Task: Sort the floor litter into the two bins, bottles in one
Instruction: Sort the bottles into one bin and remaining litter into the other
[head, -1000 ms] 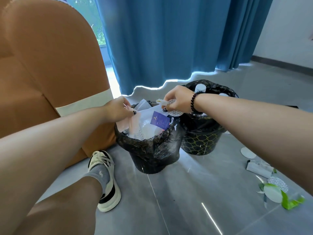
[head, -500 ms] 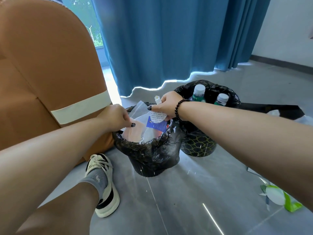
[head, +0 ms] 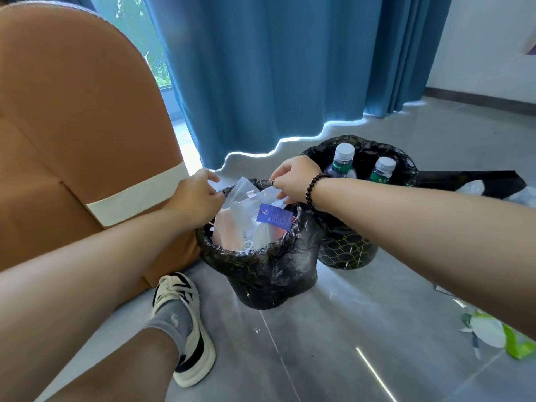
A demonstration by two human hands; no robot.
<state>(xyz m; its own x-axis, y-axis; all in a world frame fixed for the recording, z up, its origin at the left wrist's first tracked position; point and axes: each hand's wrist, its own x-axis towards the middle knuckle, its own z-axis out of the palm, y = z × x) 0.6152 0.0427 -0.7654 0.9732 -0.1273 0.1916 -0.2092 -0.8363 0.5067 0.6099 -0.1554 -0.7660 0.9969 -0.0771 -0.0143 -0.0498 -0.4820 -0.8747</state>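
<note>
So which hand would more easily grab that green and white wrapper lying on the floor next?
Probably the right hand. The green and white wrapper lies on the floor on that arm's side, while the left hand is at the near bin, beside the orange sofa.

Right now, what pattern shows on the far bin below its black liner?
A gold honeycomb mesh of lines on black, on the far bin, seen in the head view.
</note>
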